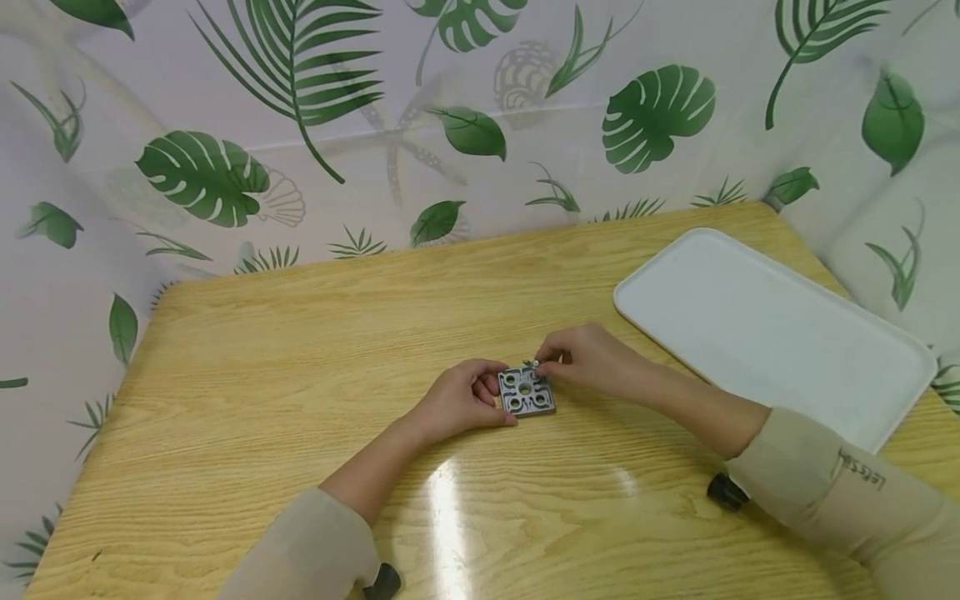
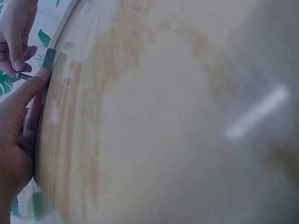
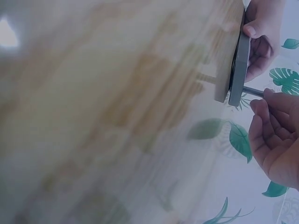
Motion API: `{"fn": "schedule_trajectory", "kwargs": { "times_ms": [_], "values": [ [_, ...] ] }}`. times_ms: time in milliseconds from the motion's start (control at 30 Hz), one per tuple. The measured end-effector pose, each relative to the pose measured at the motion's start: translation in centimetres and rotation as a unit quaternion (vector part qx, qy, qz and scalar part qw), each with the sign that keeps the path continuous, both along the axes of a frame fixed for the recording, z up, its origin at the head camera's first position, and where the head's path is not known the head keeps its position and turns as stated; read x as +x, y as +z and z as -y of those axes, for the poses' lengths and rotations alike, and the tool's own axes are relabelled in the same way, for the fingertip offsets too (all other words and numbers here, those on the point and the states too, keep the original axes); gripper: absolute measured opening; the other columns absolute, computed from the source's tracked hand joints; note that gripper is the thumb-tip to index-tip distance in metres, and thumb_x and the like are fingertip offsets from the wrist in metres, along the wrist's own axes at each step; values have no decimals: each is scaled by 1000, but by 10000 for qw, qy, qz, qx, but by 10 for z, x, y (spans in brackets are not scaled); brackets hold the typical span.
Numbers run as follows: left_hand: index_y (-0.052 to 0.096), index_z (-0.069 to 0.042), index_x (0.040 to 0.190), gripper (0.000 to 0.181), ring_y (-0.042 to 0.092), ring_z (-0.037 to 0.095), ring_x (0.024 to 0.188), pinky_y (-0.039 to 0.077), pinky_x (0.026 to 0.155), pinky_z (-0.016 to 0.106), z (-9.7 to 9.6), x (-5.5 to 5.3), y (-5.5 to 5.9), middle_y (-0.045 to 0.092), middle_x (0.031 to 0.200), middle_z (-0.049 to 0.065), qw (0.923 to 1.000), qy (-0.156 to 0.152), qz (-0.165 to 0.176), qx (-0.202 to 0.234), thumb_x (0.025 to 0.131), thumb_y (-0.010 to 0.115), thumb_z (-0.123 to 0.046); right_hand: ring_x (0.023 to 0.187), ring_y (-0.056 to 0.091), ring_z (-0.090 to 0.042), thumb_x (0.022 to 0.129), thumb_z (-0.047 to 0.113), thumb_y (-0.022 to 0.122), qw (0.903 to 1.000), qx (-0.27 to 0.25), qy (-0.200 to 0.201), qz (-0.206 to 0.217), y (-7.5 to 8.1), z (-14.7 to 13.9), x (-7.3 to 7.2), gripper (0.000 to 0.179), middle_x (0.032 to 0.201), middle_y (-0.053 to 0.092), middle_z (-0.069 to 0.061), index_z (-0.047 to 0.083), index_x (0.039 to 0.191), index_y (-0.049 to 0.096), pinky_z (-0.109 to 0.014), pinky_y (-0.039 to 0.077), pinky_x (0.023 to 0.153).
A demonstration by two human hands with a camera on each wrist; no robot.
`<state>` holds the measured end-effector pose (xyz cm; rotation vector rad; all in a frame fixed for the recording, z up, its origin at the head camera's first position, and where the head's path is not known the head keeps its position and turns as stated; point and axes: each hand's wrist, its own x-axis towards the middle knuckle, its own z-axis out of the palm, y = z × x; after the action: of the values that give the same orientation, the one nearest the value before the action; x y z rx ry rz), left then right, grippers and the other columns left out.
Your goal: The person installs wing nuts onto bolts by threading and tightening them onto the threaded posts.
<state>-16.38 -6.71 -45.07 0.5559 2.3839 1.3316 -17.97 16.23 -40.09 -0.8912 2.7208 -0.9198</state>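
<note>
A square grey metal plate point(image 1: 527, 402), with round holes and curved slots in its face, lies on the wooden table. My left hand point(image 1: 457, 398) grips its left side, thumb at the near corner and fingers at the far one. At the plate's far right corner, my right hand point(image 1: 592, 357) pinches a threaded metal bolt point(image 3: 253, 91). The bolt stands upright against the plate's face; how deep it sits in a hole cannot be told. In the left wrist view the bolt's head point(image 2: 18, 75) shows beside the right fingertips, its exact shape unclear.
To the right, a white rectangular tray point(image 1: 772, 325) lies on the table point(image 1: 300, 358), partly behind the right forearm. A leaf-patterned cloth point(image 1: 360, 125) hangs along the table's back and sides. Dark wrist-strap pieces point(image 1: 727, 492) show under the sleeves.
</note>
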Motion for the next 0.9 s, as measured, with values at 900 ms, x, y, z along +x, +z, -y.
{"fn": "schedule_trajectory", "kwargs": {
  "times_ms": [900],
  "values": [
    [56, -5, 127, 68, 56, 12, 77, 49, 71, 23, 1, 0, -2, 58, 93, 2, 9999, 24, 46, 136, 69, 86, -21, 61, 53, -5, 81, 21, 75, 9949, 718, -124, -695, 6, -1, 10, 13, 73, 65, 5, 11, 83, 68, -24, 44, 55]
  ]
}}
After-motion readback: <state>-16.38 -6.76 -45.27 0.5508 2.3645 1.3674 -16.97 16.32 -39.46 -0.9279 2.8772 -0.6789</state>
